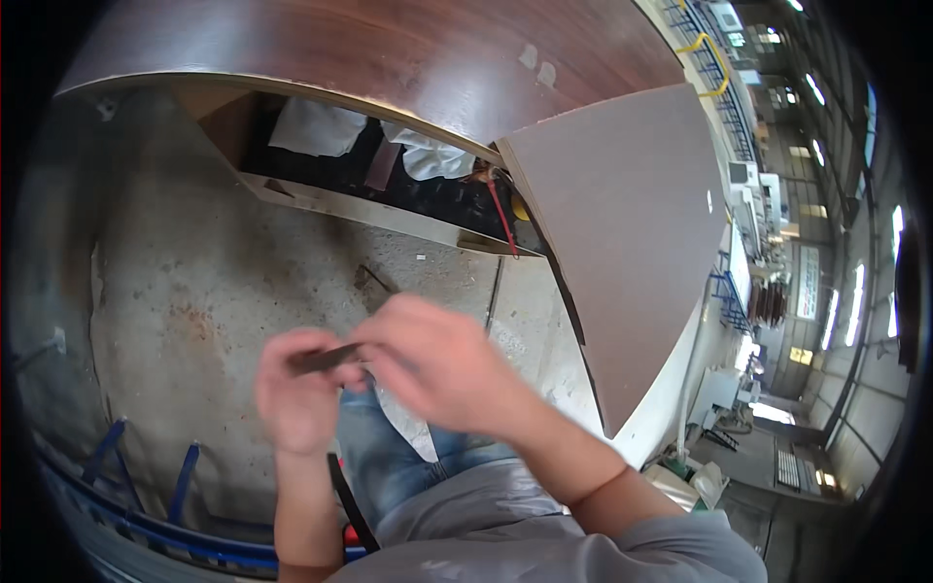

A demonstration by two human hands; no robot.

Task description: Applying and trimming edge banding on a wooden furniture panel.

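In front of my body, my left hand and my right hand are close together, both smeared by motion. A short, dark flat strip runs between them; its exact kind is too blurred to make out. The fingertips of my right hand pinch one end. My left hand has its fingers curled around the other end. A thin dark rod or hook shows just beyond my right hand, partly hidden behind it.
Ahead is a glossy brown wood-grain tabletop; a shelf below it holds white cloths and a red-handled tool. A grey-brown board stands at right. Blue metal railing is at lower left, above concrete floor.
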